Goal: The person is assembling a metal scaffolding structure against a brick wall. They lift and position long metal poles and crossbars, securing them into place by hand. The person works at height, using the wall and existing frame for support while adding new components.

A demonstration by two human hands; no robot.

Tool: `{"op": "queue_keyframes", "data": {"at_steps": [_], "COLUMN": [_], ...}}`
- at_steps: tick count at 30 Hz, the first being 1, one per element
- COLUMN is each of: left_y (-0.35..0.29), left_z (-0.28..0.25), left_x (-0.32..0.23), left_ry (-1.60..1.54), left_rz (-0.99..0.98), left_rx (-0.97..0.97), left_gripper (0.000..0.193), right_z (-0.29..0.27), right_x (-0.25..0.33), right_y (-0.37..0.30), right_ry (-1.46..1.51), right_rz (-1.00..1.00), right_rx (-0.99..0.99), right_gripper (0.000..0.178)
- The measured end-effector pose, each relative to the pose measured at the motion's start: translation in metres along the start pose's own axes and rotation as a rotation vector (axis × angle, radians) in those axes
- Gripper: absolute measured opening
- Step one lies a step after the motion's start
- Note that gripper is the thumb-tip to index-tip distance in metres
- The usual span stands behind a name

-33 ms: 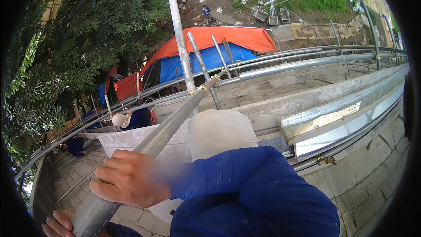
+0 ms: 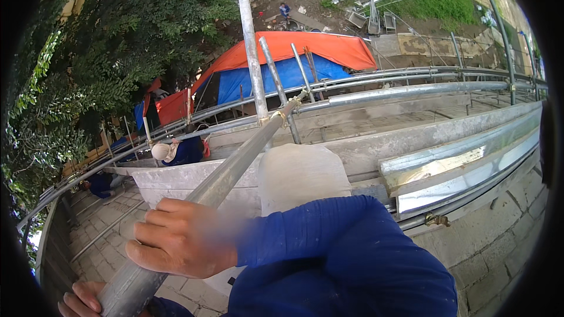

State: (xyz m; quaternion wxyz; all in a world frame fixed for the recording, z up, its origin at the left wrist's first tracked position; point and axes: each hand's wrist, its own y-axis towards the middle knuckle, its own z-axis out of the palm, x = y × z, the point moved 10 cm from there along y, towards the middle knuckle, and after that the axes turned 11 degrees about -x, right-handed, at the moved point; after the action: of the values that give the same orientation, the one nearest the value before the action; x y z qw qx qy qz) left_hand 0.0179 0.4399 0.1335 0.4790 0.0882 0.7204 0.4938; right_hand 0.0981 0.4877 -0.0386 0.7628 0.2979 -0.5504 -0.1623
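A grey metal scaffold pipe point(image 2: 232, 170) runs slantwise from the lower left up to the railing. My right hand point(image 2: 187, 239), in a blue sleeve, is closed around it from above. Lower down, at the bottom left, the fingers of my left hand point(image 2: 82, 300) curl around the same pipe; most of that hand is hidden. At its far end the pipe meets the railing pipes beside an upright pole point(image 2: 249, 47), where ties or clamps point(image 2: 288, 111) show.
Long railing pipes point(image 2: 405, 89) cross the view. Shiny metal channels point(image 2: 464, 179) lie at right near a concrete ledge point(image 2: 446, 135). A pale rounded shape point(image 2: 302, 179) is ahead of my arm. Co-workers point(image 2: 187, 151) are at left. Far below, an orange tarp point(image 2: 299, 44) covers a blue one.
The scene has shifted slightly to the right in view. Both hands keep their hold on the scaffold pipe.
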Motion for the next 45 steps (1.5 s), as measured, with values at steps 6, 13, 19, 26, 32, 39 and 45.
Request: {"op": "queue_keyframes", "data": {"at_steps": [6,13,19,26,32,39,45], "left_y": [0.003,-0.001,0.0,0.004,-0.003,-0.011,-0.011], "left_z": [-0.003,0.004,-0.016,-0.007,-0.014,-0.023,-0.021], "left_x": [0.002,0.007,0.004,-0.002,0.004,0.007,0.005], "left_ry": [-0.178,-0.188,-0.144,0.0,-0.04,-0.16,-0.284], "left_rz": [-0.061,-0.025,-0.045,-0.113,-0.226,-0.234,-0.293], "left_rx": [0.017,0.06,0.011,0.071,-0.009,-0.02,-0.084], "left_gripper": [0.05,0.061,0.06,0.073,0.07,0.062,0.067], "right_z": [0.007,0.012,0.02,0.024,0.021,0.027,0.028], "right_x": [-0.008,-0.01,-0.008,0.008,0.015,0.017,0.008], "right_y": [0.005,0.005,0.006,0.011,0.006,-0.008,-0.014], "right_ry": [0.034,0.109,0.091,0.068,-0.046,-0.032,-0.088], "right_rz": [0.03,0.045,-0.005,-0.04,-0.05,0.067,0.148], "right_rx": [0.071,0.063,0.06,0.056,0.062,0.079,0.115], "right_gripper": [0.025,0.024,0.031,0.055,0.057,0.054,0.057]}}
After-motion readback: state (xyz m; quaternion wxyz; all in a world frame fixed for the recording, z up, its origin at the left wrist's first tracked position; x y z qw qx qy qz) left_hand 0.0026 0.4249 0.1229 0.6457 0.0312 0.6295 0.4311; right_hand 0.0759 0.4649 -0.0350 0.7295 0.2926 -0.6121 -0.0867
